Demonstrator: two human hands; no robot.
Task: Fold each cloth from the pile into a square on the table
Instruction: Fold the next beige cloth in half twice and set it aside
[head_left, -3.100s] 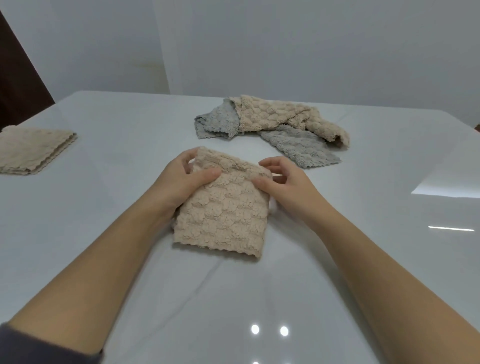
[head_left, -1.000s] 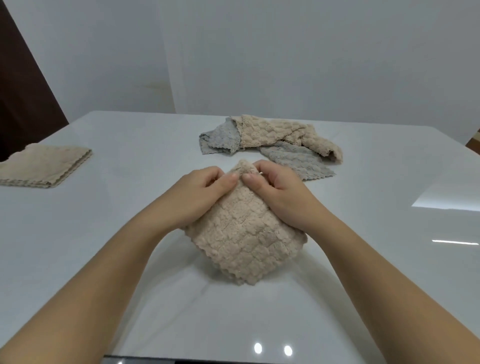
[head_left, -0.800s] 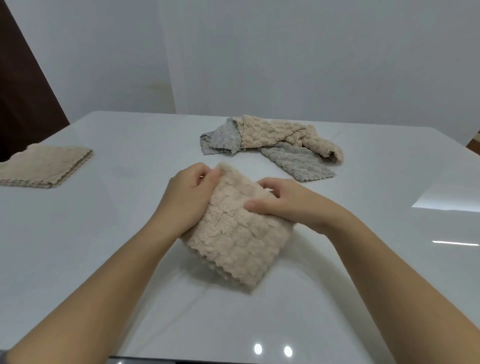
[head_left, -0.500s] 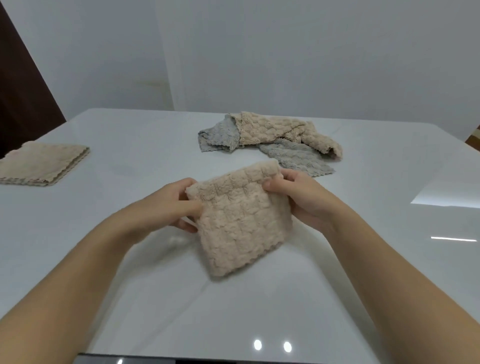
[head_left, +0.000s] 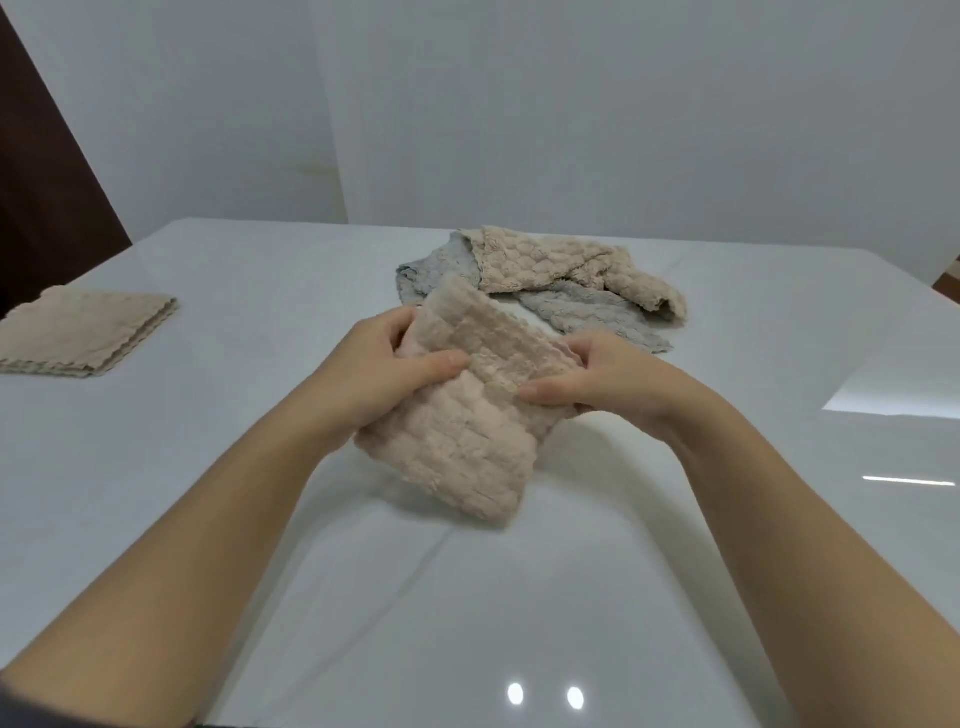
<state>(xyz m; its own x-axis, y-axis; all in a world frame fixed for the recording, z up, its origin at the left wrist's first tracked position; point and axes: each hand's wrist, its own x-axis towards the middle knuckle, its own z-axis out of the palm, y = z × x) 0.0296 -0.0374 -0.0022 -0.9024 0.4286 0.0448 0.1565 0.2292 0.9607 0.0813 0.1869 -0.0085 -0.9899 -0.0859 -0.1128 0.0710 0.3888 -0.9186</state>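
A beige textured cloth (head_left: 467, 436), folded into a small thick piece, is held just above the white table (head_left: 260, 467) at the centre. My left hand (head_left: 379, 374) grips its left edge, thumb on top. My right hand (head_left: 597, 379) pinches its right edge, thumb pressed on the upper face. The cloth's far end stands up between both hands while its near end hangs toward the table. Behind it lies the pile (head_left: 550, 280) of unfolded beige and grey cloths.
A stack of folded beige cloths (head_left: 78, 332) lies at the table's left edge. A dark door or panel (head_left: 47, 182) stands at the far left, and a pale wall rises behind the table. Light glares on the table's right side.
The cloth has turned in my hands and dropped lower. Both hands have changed their hold from its upper corners to its side edges, with a fold now running across the middle.
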